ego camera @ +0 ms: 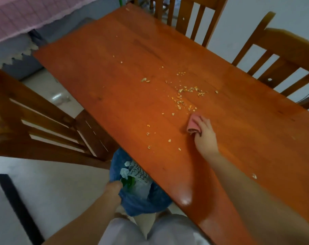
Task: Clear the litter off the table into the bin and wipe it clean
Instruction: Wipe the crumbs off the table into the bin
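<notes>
On the orange-brown wooden bench (pixel 114 82), seen from the head camera, a scatter of pale and orange crumbs (pixel 185 92) lies across the middle, thickest just beyond the right hand and thinning into single bits toward the near left edge; one stray bit (pixel 254 176) sits apart beside the right forearm. The right hand (pixel 204 131) rests on the bench top with its fingers curled over a folded pink cloth (pixel 193 124), pressing the cloth flat against the wood right at the near edge of the crumb patch.

Below the bench's near left edge stands a bin lined with a blue bag (pixel 146 204). Inside it lie crumpled white paper with a black zigzag print (pixel 137 171), something green (pixel 128 182) and a piece of clear plastic. The left hand (pixel 113 190) is at the bin's near rim and grips the edge of the blue bag, its fingertips hidden in the fold.

Three wooden slat-backed chairs stand round the bench: one (pixel 44 121) at the left, close to the bin, and two on the far side, (pixel 190 16) and (pixel 281 55). A pink cover (pixel 26 16) with a toothed trim hangs at the upper left. The floor (pixel 61 191) is pale, with a dark strip (pixel 17 206) at the lower left. The person's light trousers (pixel 150 232) show at the bottom edge.
</notes>
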Available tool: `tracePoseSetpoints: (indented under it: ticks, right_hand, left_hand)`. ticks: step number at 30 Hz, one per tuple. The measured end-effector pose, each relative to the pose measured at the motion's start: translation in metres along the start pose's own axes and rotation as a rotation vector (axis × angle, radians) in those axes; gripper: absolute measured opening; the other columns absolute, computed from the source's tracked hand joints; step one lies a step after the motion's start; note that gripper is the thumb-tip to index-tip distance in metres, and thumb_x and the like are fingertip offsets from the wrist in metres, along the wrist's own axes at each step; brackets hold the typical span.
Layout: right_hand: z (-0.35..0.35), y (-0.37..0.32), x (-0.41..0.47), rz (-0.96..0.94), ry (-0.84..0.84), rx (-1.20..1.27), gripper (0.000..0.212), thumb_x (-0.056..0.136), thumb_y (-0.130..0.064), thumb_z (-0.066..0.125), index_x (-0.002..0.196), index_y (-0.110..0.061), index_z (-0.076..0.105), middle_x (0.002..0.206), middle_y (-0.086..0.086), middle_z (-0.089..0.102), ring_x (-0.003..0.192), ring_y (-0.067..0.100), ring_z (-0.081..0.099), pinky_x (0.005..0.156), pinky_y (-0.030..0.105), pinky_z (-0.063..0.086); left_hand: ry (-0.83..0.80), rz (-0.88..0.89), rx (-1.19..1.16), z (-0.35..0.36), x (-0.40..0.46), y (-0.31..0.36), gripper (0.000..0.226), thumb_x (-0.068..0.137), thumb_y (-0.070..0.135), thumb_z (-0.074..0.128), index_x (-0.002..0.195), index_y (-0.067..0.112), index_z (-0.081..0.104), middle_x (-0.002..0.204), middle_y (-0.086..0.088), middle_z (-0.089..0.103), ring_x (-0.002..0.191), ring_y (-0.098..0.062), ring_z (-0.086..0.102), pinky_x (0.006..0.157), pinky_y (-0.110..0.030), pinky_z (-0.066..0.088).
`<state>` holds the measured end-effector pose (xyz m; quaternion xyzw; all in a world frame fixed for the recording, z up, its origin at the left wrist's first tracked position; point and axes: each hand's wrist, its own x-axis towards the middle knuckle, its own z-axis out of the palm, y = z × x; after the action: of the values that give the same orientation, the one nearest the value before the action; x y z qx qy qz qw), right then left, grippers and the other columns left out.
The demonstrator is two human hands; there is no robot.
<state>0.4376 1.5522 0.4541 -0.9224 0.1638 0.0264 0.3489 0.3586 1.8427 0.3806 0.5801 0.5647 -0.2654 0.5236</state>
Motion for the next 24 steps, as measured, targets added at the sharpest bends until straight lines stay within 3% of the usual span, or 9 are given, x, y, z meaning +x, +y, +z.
tracePoseSetpoints:
  ticks: [2, 6, 10, 14, 17, 19, 21, 22, 24]
  right_hand:
    - [0.017, -0.007, -0.028, -0.093, -0.077, -0.016, 0.060, 0.087, 0.006, 0.041, 0.139, -0.023, 0.037, 0.154, 0.004, 0.021, 0.144, 0.029, 0.005, 0.118, 0.047, 0.001]
    - [0.048, -0.023, -0.089, -0.279, -0.205, -0.037, 0.057, 0.085, -0.010, 0.036, 0.139, -0.028, 0.034, 0.149, -0.007, 0.012, 0.142, 0.023, -0.002, 0.114, 0.050, -0.004]
    - [0.081, -0.039, -0.134, -0.415, -0.292, 0.005, 0.058, 0.082, -0.004, 0.042, 0.134, -0.028, 0.032, 0.145, 0.001, 0.026, 0.139, 0.031, 0.008, 0.108, 0.051, -0.006]
    - [0.095, -0.071, -0.165, -0.343, -0.379, 0.133, 0.058, 0.082, -0.005, 0.035, 0.136, -0.026, 0.038, 0.149, 0.000, 0.029, 0.140, 0.020, 0.003, 0.112, 0.037, -0.013]
    - [0.086, -0.100, -0.169, -0.187, -0.399, 0.272, 0.059, 0.083, 0.003, 0.039, 0.133, -0.028, 0.044, 0.137, -0.014, 0.037, 0.133, -0.001, 0.022, 0.118, 0.028, 0.008]
    - [0.066, -0.113, -0.154, -0.051, -0.342, 0.403, 0.051, 0.088, 0.001, 0.041, 0.127, -0.032, 0.048, 0.127, -0.012, 0.051, 0.103, -0.012, 0.049, 0.095, 0.018, 0.044]
    - [0.041, -0.113, -0.121, 0.108, -0.252, 0.520, 0.044, 0.094, -0.005, 0.040, 0.126, -0.035, 0.049, 0.118, -0.005, 0.060, 0.074, 0.000, 0.060, 0.058, 0.017, 0.048]
    - [0.027, -0.107, -0.100, 0.163, -0.177, 0.549, 0.041, 0.095, -0.008, 0.039, 0.126, -0.034, 0.049, 0.117, -0.005, 0.059, 0.070, 0.010, 0.062, 0.053, 0.021, 0.047]
    - [-0.005, -0.094, -0.052, 0.204, 0.040, 0.549, 0.036, 0.096, -0.010, 0.040, 0.127, -0.026, 0.052, 0.117, -0.007, 0.055, 0.083, 0.021, 0.063, 0.063, 0.030, 0.052]
  left_hand:
    - [0.026, -0.019, 0.014, 0.004, 0.000, -0.001, 0.025, 0.095, -0.007, 0.035, 0.110, -0.011, 0.054, 0.066, -0.015, 0.041, 0.057, -0.027, 0.039, 0.050, -0.034, 0.035]
    - [-0.023, -0.095, 0.002, 0.002, 0.003, 0.000, 0.019, 0.095, -0.005, 0.038, 0.080, -0.005, 0.050, 0.068, -0.016, 0.045, 0.058, -0.027, 0.043, 0.050, -0.035, 0.036]
    - [-0.042, -0.114, -0.019, -0.009, 0.012, 0.001, 0.023, 0.092, -0.005, 0.040, 0.110, -0.002, 0.053, 0.077, -0.019, 0.053, 0.065, -0.032, 0.051, 0.056, -0.037, 0.046]
    - [-0.051, -0.050, 0.031, -0.022, 0.015, 0.008, 0.031, 0.093, -0.007, 0.036, 0.119, -0.002, 0.052, 0.072, -0.015, 0.048, 0.062, -0.030, 0.047, 0.063, -0.038, 0.046]
    - [-0.073, -0.025, 0.085, -0.031, 0.023, 0.011, 0.031, 0.095, -0.002, 0.038, 0.123, -0.007, 0.052, 0.073, -0.015, 0.048, 0.071, -0.032, 0.051, 0.074, -0.043, 0.050]
    - [-0.059, -0.033, 0.117, -0.034, 0.029, 0.013, 0.034, 0.097, -0.001, 0.037, 0.127, -0.011, 0.049, 0.075, -0.018, 0.048, 0.077, -0.035, 0.052, 0.084, -0.044, 0.049]
    - [-0.053, -0.042, 0.118, -0.031, 0.033, 0.019, 0.035, 0.097, -0.002, 0.037, 0.127, -0.014, 0.048, 0.073, -0.019, 0.047, 0.066, -0.033, 0.047, 0.071, -0.043, 0.046]
    - [-0.054, -0.045, 0.110, -0.029, 0.031, 0.021, 0.033, 0.095, -0.004, 0.037, 0.125, -0.014, 0.050, 0.073, -0.019, 0.047, 0.063, -0.032, 0.047, 0.064, -0.042, 0.044]
    - [-0.064, -0.025, 0.096, -0.025, 0.022, 0.026, 0.031, 0.091, -0.010, 0.036, 0.118, -0.013, 0.053, 0.078, -0.021, 0.053, 0.070, -0.034, 0.053, 0.069, -0.046, 0.050]
